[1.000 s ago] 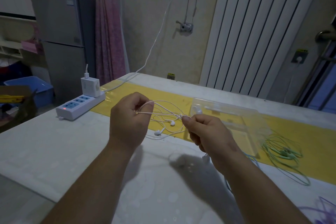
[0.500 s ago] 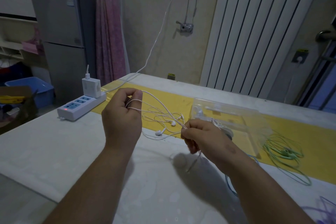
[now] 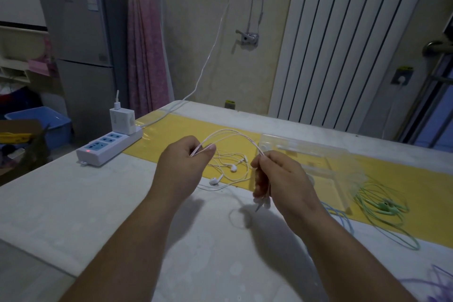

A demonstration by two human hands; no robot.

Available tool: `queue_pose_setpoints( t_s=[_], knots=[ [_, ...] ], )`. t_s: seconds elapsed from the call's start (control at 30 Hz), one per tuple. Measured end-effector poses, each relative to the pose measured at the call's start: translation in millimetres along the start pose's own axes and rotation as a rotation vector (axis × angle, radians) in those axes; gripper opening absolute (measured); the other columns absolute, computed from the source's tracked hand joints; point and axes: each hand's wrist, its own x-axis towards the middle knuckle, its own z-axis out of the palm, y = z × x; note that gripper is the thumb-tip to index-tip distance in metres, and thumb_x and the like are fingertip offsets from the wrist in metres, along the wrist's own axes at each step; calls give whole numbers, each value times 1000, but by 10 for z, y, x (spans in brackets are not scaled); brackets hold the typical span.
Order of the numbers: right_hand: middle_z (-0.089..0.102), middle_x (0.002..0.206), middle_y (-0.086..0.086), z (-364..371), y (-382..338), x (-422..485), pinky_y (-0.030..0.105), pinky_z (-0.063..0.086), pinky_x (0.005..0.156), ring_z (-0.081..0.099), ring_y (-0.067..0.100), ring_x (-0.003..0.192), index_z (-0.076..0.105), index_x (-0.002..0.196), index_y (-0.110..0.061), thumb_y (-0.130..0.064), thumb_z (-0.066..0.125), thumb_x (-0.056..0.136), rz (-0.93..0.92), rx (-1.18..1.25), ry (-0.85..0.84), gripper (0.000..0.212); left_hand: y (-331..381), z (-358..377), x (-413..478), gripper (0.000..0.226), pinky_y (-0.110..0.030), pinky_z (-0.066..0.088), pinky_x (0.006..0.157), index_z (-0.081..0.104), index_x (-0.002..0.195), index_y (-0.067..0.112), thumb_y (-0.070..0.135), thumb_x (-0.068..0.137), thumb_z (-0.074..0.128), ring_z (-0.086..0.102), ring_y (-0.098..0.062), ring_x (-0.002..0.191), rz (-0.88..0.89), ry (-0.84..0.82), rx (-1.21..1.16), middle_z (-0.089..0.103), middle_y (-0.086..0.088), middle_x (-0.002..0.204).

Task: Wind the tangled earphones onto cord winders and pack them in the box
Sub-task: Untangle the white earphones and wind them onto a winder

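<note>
A white pair of earphones (image 3: 230, 135) arches in several strands between my hands above the table. My left hand (image 3: 182, 169) pinches the strands between thumb and fingers. My right hand (image 3: 279, 179) grips the other end, and a plug tip pokes out below its fingers. Two white earbuds (image 3: 215, 180) lie on the table under the arch. A clear plastic box (image 3: 318, 164) stands open just right of my right hand. Green earphones (image 3: 382, 208) lie tangled on the yellow strip, a blue cord (image 3: 343, 218) shows beside my right wrist, and purple cord (image 3: 438, 284) sits at the bottom right corner.
A white power strip (image 3: 107, 147) with a charger (image 3: 121, 120) plugged in sits at the table's left edge, its cable running up the wall. A yellow strip (image 3: 181, 130) crosses the white table (image 3: 73, 203). A fridge and a blue bin stand beyond, on the left.
My hands have drawn apart and the white cord now forms a raised arch between them. My left hand shifted up and right; my right hand turned, and the plug end now hangs under it.
</note>
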Motion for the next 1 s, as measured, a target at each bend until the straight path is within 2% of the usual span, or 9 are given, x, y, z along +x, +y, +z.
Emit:
queue_pose_setpoints(
  t_s=[0.1,0.17,0.3,0.53,0.63,0.7,0.8,0.9,1.0],
  knots=[
    [51,50,-1,-19,63,15,24,41,47,58,22,53,58,84,-20,-25,42,102,-63,-179,1,25,0,-37,43,45,-28,22,49,37,58,9,26,89,64,26,-17,49,-118,8,-264,32,-3,53],
    [53,59,-1,-36,115,34,33,48,57,57,20,62,56,83,-24,-36,43,100,-143,-370,49,25,5,-77,60,43,-25,21,46,41,52,12,19,86,66,26,-18,42,-189,-23,-379,33,-4,47],
    [61,72,7,-21,105,37,48,47,75,53,27,72,48,76,-13,-39,40,94,-144,-324,191,33,41,-110,18,45,-23,24,43,47,44,15,19,84,66,33,-19,32,-210,-256,-189,41,-11,40],
    [63,73,10,46,176,57,52,50,76,57,31,74,49,75,-10,-40,33,87,-132,-299,287,36,121,-146,-92,12,-22,23,46,46,62,14,16,69,56,35,-12,49,-182,-697,-206,43,0,55],
    [66,76,10,42,191,63,50,52,76,61,32,78,54,75,-10,-36,37,87,-118,-251,320,33,150,-139,-84,19,-28,30,51,53,67,5,22,76,49,43,-16,60,-143,-647,-135,55,-5,66],
    [65,76,10,53,195,60,49,50,74,60,32,78,56,74,-9,-31,40,89,-113,-244,327,31,144,-111,-78,27,-22,39,57,61,75,3,22,92,50,49,-7,69,-51,-588,23,59,-1,78],
    [62,75,10,69,200,55,42,46,72,55,31,78,57,77,-4,-24,43,94,-107,-270,326,30,111,-102,-54,26,-27,47,66,70,75,21,25,95,54,56,-16,85,24,-607,205,57,0,93],
    [56,69,6,64,205,56,38,39,66,48,24,71,56,76,-2,-22,43,96,-103,-288,300,31,63,-90,9,18,-32,49,64,73,76,21,22,91,63,60,-22,70,-35,-637,197,67,-11,88],
    [55,67,1,63,215,58,37,39,66,48,19,70,58,76,-6,-22,44,96,-88,-283,277,29,103,-59,39,9,-31,52,60,70,82,3,2,89,63,62,-15,58,-129,-638,-30,68,-14,71]
  ],
)
